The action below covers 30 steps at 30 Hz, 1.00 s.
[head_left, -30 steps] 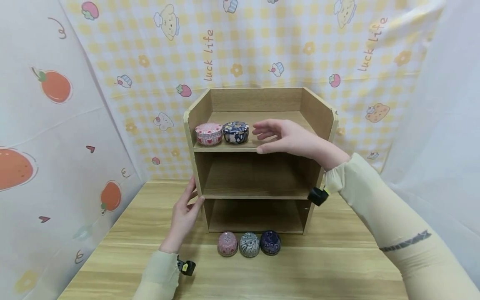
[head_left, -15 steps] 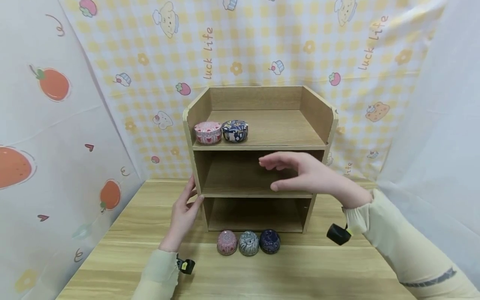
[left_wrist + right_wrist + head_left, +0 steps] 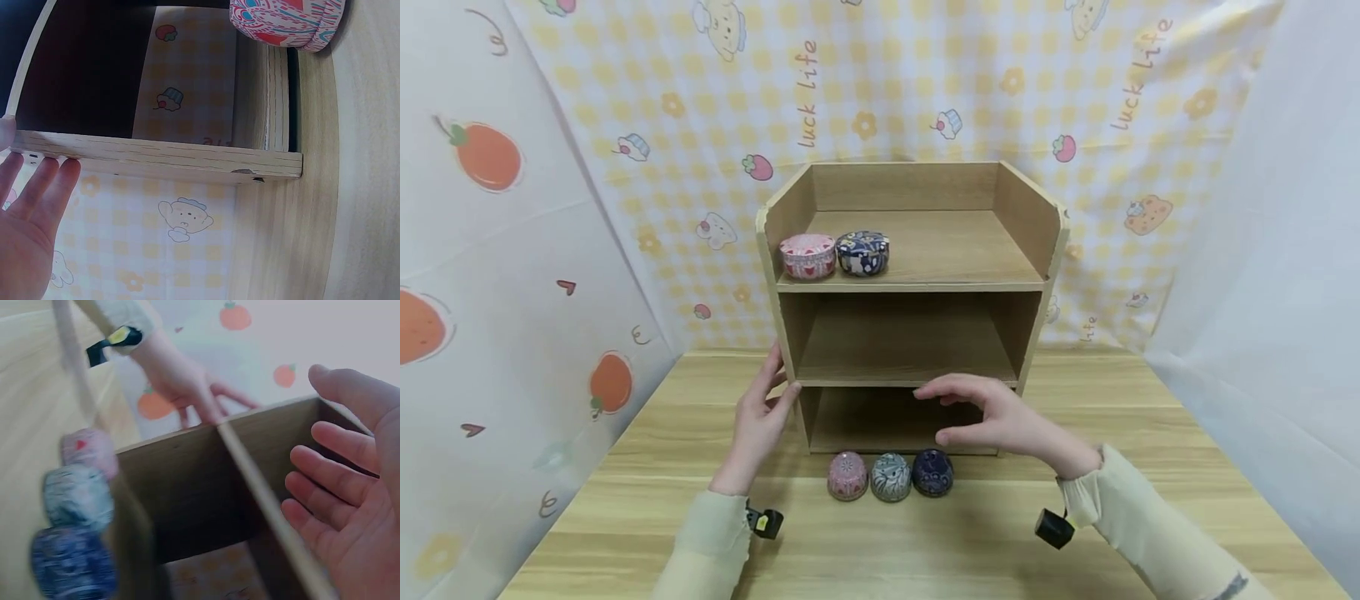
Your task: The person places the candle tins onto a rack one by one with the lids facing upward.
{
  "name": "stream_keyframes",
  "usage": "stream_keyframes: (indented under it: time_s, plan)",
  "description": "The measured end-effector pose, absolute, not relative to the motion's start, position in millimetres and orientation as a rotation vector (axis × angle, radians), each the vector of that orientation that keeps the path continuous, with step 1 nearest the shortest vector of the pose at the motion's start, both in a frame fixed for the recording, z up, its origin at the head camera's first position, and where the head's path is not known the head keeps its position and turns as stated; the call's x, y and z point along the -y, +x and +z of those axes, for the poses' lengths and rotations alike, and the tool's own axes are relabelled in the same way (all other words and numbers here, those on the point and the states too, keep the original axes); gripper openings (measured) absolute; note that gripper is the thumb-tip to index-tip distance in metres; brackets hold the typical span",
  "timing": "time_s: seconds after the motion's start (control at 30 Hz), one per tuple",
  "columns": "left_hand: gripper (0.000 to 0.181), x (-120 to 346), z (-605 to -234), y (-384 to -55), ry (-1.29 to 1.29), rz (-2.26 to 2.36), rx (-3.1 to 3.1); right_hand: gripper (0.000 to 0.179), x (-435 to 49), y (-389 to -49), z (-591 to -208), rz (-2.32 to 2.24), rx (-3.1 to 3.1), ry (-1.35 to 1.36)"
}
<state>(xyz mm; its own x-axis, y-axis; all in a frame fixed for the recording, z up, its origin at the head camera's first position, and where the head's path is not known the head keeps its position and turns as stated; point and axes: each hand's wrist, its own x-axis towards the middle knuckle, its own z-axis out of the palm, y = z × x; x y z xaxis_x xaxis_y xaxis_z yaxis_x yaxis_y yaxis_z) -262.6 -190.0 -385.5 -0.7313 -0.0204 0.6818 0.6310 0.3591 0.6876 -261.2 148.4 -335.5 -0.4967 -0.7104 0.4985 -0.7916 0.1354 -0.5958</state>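
My left hand (image 3: 762,425) grips the left side panel of a wooden shelf (image 3: 910,287), its thumb at the front edge and its fingers along the outer face. My right hand (image 3: 992,417) holds nothing, hovering before the lower compartment with fingers loosely bent. Just below and left of it is a navy patterned tin (image 3: 933,473). Beside that tin stand a grey-green leafy tin (image 3: 891,477) and a pink patterned tin (image 3: 847,477), in a row on the table. On the shelf's top board sit a pink-and-red tin (image 3: 808,256) and a navy floral tin (image 3: 862,253), side by side at the left.
The shelf has raised side walls and two compartments below its top board. It stands on a wood-grain table (image 3: 850,550). Behind hangs a yellow checked cloth (image 3: 917,75), with pale cloth walls at the left and right.
My right hand has come down from beside the navy floral tin on the top board to just above the row of tins. The left hand keeps its grip on the shelf.
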Motion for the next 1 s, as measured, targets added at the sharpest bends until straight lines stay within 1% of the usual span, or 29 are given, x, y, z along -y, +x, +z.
stream_keyframes:
  time_s: [0.2,0.43,0.57,0.77,1.0]
  plan:
    - [0.064,189,-386,-263,-0.540,-1.408,2.010,0.053,-153,-266,-377,1.412,2.316,1.548]
    - [0.064,189,-386,-262,-0.525,-1.415,2.009,0.054,-158,-273,-418,1.521,2.510,1.384]
    - [0.065,189,-386,-262,-0.526,-1.419,2.014,0.061,-162,-282,-439,1.609,2.537,1.377]
    - [0.065,189,-386,-263,-0.525,-1.423,2.016,0.079,-164,-290,-457,1.532,2.607,1.365]
    - [0.065,189,-387,-264,-0.531,-1.430,2.022,0.088,-164,-293,-468,1.362,2.760,1.229]
